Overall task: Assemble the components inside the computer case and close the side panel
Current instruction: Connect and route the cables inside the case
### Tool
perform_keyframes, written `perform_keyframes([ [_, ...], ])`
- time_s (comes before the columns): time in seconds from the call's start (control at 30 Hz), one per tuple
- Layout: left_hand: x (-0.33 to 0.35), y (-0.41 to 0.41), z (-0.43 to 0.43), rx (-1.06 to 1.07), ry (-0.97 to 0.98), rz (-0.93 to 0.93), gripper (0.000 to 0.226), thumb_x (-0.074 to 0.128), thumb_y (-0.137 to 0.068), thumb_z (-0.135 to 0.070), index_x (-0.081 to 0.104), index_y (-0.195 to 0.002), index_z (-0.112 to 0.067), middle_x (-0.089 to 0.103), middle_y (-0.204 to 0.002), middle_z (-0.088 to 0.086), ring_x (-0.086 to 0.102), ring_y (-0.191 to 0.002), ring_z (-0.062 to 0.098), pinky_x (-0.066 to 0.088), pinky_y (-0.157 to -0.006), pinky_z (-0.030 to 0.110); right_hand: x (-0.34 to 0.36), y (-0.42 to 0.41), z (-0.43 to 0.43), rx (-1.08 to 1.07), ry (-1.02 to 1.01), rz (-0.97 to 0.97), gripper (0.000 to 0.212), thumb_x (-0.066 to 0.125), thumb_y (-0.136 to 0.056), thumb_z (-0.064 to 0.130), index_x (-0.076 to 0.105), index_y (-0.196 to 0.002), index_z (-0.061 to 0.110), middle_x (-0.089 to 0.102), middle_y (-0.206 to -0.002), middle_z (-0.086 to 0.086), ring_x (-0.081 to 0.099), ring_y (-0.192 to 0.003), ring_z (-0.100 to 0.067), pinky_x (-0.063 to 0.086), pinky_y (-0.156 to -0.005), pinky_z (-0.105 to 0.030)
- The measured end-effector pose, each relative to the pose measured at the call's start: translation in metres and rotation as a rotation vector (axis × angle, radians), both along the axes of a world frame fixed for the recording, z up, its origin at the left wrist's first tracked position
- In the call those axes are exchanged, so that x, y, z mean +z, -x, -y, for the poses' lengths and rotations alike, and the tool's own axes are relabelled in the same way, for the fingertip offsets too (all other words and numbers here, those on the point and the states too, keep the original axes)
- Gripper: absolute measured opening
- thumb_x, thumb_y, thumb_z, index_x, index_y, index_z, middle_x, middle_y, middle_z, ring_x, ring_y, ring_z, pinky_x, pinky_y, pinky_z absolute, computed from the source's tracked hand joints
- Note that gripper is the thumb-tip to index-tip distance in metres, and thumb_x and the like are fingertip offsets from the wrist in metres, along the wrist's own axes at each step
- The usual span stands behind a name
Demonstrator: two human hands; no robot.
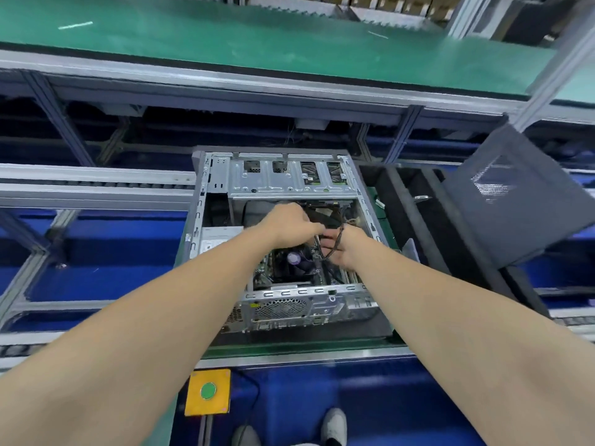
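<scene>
An open computer case point(360, 201) lies on its side on the conveyor, its inside facing up. A silver drive cage point(289, 180) spans its far end. The motherboard with a CPU fan point(294, 262) shows in the middle. Both my hands reach into the case above the board. My left hand point(289, 225) has its fingers curled round a bundle of black cables point(330, 220). My right hand point(341, 247) grips the same black cables lower down, where they loop over its fingers. The dark grey side panel point(512, 194) leans tilted to the right of the case.
Black foam blocks point(405, 201) stand between the case and the panel. A yellow box with a green button point(208, 391) sits at the conveyor's near edge. A green-topped bench point(225, 37) runs across the back. Aluminium conveyor rails point(96, 188) extend left. My shoes show at the bottom.
</scene>
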State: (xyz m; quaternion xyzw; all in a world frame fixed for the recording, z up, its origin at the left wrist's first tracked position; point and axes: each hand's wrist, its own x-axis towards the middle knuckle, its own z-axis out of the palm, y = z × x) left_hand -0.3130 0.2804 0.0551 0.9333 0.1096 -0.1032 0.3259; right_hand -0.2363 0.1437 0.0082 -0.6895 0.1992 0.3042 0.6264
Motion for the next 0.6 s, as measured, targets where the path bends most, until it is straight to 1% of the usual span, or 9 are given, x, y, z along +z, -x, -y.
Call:
perform_keyframes([
  [0.07,0.004,0.009,0.011,-0.166,0.092,-0.044,0.047,0.065,-0.085,-0.069,0.072,-0.076,-0.023,0.065,-0.074,0.002,0.057,-0.065,0.019,0.048,-0.067,0.034,0.003,0.004,0.006,-0.042,0.064,-0.046,0.039,0.033,-0.11,0.018,0.067,-0.119,0.001,0.075,-0.102,-0.019,0.07,-0.07,-0.028,0.063,-0.071,-0.035],
  [0.1,0.004,0.012,0.015,-0.243,0.103,-0.067,0.039,0.068,-0.084,-0.068,0.073,-0.079,-0.03,0.07,-0.08,-0.003,0.061,-0.067,0.015,0.049,-0.07,0.032,0.008,0.009,0.009,-0.041,0.071,-0.046,0.039,0.032,-0.11,0.02,0.067,-0.114,0.003,0.075,-0.1,-0.018,0.071,-0.072,-0.029,0.063,-0.068,-0.037],
  [0.17,-0.001,0.016,0.02,-0.331,0.045,-0.005,0.021,0.075,-0.086,-0.054,0.077,-0.084,-0.033,0.072,-0.082,-0.016,0.064,-0.074,0.0,0.048,-0.072,0.025,0.015,0.015,0.013,-0.041,0.071,-0.032,0.037,0.03,-0.111,0.021,0.062,-0.108,0.003,0.073,-0.091,-0.02,0.071,-0.066,-0.03,0.062,-0.059,-0.04],
  [0.2,-0.005,0.017,0.022,-0.319,-0.001,0.036,0.015,0.077,-0.088,-0.046,0.079,-0.084,-0.031,0.071,-0.079,-0.02,0.062,-0.074,-0.005,0.045,-0.07,0.021,0.017,0.016,0.014,-0.035,0.069,-0.012,0.035,0.03,-0.111,0.021,0.06,-0.109,0.003,0.071,-0.09,-0.022,0.071,-0.069,-0.032,0.063,-0.064,-0.044],
  [0.3,-0.018,0.018,0.031,-0.158,-0.042,0.111,0.012,0.079,-0.088,-0.035,0.079,-0.088,-0.023,0.073,-0.084,-0.013,0.064,-0.081,0.003,0.048,-0.076,0.026,0.021,0.017,0.016,0.031,0.079,0.053,0.039,0.032,-0.113,0.027,0.058,-0.128,0.002,0.069,-0.108,-0.023,0.072,-0.106,-0.04,0.058,-0.093,-0.047],
  [0.33,-0.02,0.019,0.034,-0.071,-0.001,0.133,0.01,0.078,-0.089,-0.032,0.079,-0.09,-0.023,0.073,-0.087,-0.01,0.065,-0.085,0.008,0.049,-0.079,0.027,0.023,0.016,0.016,0.077,0.114,0.067,0.046,0.029,-0.113,0.033,0.055,-0.137,0.003,0.068,-0.121,-0.023,0.068,-0.113,-0.039,0.055,-0.095,-0.047],
  [0.43,-0.017,0.02,0.048,0.232,0.156,0.219,0.011,0.068,-0.092,-0.026,0.078,-0.087,-0.024,0.072,-0.081,-0.013,0.062,-0.075,0.007,0.045,-0.072,0.025,0.032,0.022,0.017,0.256,0.313,0.224,0.059,0.022,-0.114,0.042,0.043,-0.155,0.006,0.056,-0.15,-0.019,0.048,-0.107,-0.027,0.04,-0.085,-0.035],
  [0.53,-0.007,0.017,0.07,0.442,0.256,0.268,0.019,0.062,-0.092,-0.027,0.077,-0.081,-0.027,0.07,-0.067,-0.015,0.063,-0.065,0.009,0.045,-0.059,0.024,0.046,0.031,0.028,0.387,0.428,0.392,0.059,0.023,-0.114,0.043,0.046,-0.152,0.004,0.052,-0.152,-0.019,0.056,-0.119,-0.033,0.046,-0.097,-0.038],
  [0.6,0.001,0.01,0.088,0.513,0.324,0.309,0.019,0.062,-0.093,-0.026,0.077,-0.08,-0.025,0.071,-0.066,-0.012,0.066,-0.063,0.01,0.045,-0.056,0.021,0.055,0.03,0.041,0.395,0.448,0.48,0.053,0.029,-0.114,0.04,0.055,-0.143,0.004,0.056,-0.146,-0.021,0.06,-0.123,-0.036,0.049,-0.097,-0.04],
])
